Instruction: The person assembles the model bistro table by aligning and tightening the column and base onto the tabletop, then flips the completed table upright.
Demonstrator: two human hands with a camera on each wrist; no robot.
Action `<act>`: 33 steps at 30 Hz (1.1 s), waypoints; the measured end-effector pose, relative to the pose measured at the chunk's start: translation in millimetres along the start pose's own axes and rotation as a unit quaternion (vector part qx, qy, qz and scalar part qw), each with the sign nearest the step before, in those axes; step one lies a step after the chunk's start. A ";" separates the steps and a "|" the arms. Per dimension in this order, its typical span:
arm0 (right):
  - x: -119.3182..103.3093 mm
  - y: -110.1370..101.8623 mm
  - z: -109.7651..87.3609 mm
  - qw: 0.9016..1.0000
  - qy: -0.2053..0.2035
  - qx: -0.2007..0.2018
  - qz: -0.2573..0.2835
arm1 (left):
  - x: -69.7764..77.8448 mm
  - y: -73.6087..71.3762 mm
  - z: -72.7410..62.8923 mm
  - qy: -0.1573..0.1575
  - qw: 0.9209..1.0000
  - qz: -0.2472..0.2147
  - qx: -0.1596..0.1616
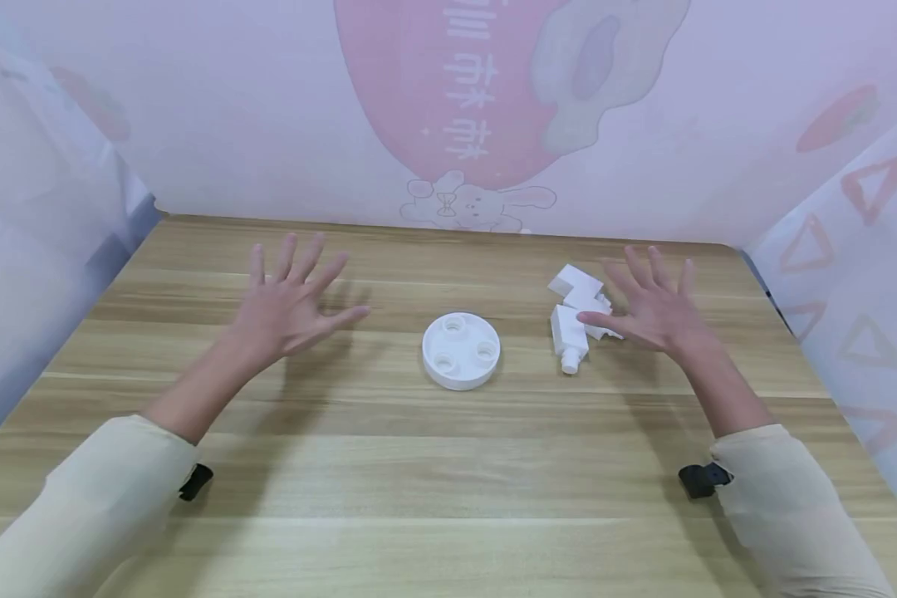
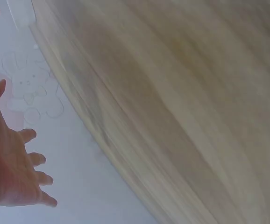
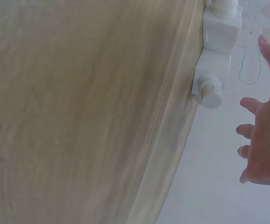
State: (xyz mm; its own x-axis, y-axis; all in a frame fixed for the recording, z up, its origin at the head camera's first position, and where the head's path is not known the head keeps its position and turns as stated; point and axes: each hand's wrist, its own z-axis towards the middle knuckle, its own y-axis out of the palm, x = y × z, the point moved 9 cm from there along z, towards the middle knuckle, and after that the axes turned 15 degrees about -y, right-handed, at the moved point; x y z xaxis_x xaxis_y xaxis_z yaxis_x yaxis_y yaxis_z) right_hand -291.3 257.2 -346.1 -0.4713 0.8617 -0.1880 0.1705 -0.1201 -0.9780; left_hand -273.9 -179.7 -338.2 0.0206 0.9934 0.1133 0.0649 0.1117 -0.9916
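A round white disc (image 1: 459, 378) with three raised ring-shaped sockets lies on the table between the hands. To its right sits a small cluster of white blocky pieces (image 1: 570, 328); one has a round peg pointing toward the near side. My left hand (image 1: 284, 307) hovers over the table left of the disc, fingers spread and holding nothing. My right hand (image 1: 654, 311), also spread, is above and beside the blocky pieces, its thumb overlapping them in the head view. In the right wrist view, white blocks (image 3: 218, 35) with round pegs show near that hand, apart from its fingers.
The wooden table (image 1: 448, 482) ends at a pale printed backdrop (image 1: 254, 124) behind it, with similar sheets at both sides. A black wrist device (image 1: 705, 480) shows at the right sleeve and another (image 1: 196, 482) at the left sleeve.
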 end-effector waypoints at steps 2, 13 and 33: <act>-3.6 0.1 1.3 1.000 -0.005 0.003 0.008 | 5.4 1.6 0.0 0.007 1.000 -0.002 0.001; -28.7 -4.6 7.9 0.998 -0.051 0.025 0.035 | 43.8 6.6 -1.8 0.063 0.998 -0.010 -0.004; -55.8 -1.5 21.6 0.996 -0.040 0.046 0.057 | 112.6 20.1 -5.3 0.157 0.974 -0.144 -0.079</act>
State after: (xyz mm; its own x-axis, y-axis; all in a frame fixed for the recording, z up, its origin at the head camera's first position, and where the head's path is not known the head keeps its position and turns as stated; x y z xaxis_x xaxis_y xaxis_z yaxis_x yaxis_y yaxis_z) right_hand -284.0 198.6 -336.1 -0.5214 0.7981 -0.3019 0.1484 -0.2636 -0.9531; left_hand -265.0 -65.8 -345.1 0.2810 0.8619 0.4222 0.2641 0.3535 -0.8974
